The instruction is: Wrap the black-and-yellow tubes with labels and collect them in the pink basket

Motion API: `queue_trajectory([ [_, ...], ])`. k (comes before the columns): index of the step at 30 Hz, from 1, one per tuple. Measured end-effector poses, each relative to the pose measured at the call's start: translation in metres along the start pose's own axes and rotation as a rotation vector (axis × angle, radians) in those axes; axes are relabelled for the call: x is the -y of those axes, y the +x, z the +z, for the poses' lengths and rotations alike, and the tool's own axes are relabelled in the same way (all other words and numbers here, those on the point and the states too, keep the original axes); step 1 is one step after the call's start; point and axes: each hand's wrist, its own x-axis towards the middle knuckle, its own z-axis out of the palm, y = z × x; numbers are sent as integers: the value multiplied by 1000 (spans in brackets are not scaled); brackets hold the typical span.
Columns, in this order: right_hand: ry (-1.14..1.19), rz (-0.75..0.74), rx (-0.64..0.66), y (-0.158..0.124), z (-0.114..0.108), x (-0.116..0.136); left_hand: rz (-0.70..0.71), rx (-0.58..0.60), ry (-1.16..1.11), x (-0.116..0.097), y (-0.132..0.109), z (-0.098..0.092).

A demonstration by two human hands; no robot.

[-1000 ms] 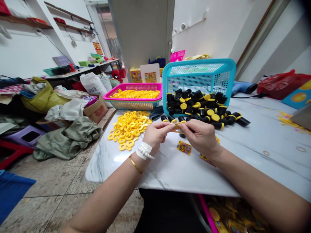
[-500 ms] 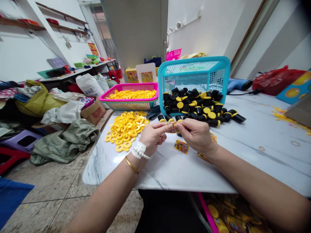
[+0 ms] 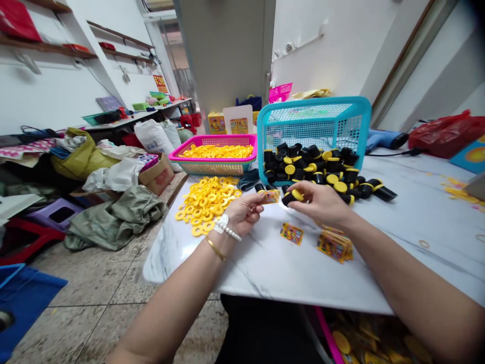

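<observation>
Between the thumb and fingers of my left hand is a small yellow-orange printed packet. My right hand grips a black cylinder with a yellow cap, held tilted beside the packet. Beneath my hands, one printed card lies flat on the table, and a stack of similar cards sits near my right wrist. Many black cylinders with yellow ends spill out of a blue basket lying on its side. A heap of yellow rings lies left of my hands.
A pink-rimmed basket of yellow pieces stands at the table's back left. At the right are a blue tool with a cable and a red plastic bag. Below the table edge is a pink-edged container of packed yellow items.
My right hand has left the packet and now holds a black cylinder with a yellow cap. My left hand keeps the packet. The whole view has shifted, showing things farther right.
</observation>
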Motion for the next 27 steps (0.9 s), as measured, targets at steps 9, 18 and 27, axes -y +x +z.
queue_trajectory([
  [9, 916, 110, -107, 1, 19, 19, -26, 57, -163, 0, 3, -2],
  [18, 424, -104, -203, -8, 28, 15, -27, 105, -155, 3, 2, 0],
  [27, 595, -162, -143, -11, 28, 17, 286, -5, 140, 10, 0, 0],
])
